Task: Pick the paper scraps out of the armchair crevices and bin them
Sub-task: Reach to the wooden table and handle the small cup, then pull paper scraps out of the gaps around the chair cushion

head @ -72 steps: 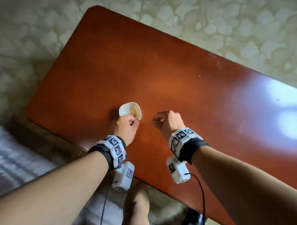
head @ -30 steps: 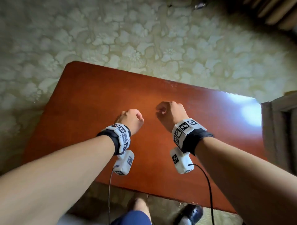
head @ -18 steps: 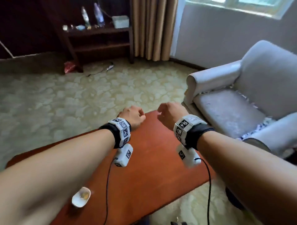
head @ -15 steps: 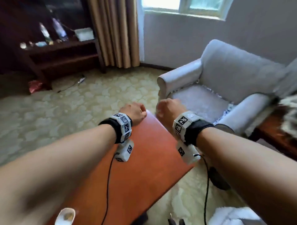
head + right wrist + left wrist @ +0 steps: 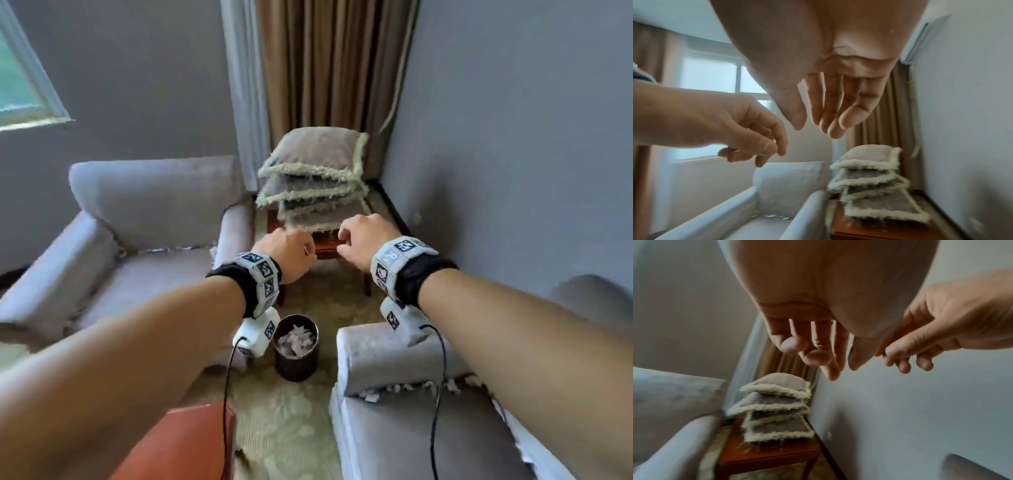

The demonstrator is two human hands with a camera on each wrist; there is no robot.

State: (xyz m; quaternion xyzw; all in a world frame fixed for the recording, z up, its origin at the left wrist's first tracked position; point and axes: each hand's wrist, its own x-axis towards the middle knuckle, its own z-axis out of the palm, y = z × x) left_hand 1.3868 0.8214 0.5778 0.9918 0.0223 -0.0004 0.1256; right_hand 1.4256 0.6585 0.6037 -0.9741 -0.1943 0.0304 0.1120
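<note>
We are holding our left hand and right hand out empty, fingers loosely curled, above the scrap-filled bin between two armchairs.

Showing two grey armchairs: one armchair sitting at the left, a second armchair sitting at the lower right. Standing between them, one dark bin holding a heap of paper scraps too jumbled for counting. More paper scraps lining the crevice of the right armchair, too many and too small for counting. Piling up on one small wooden side table, four fringed cushions. Reaching forward, two hands: one left hand and one right hand, each wearing one marker-covered wristband. Hanging in the corner, one brown curtain. Peeking in at the bottom, one red-brown table. Showing at the upper left, one window
</note>
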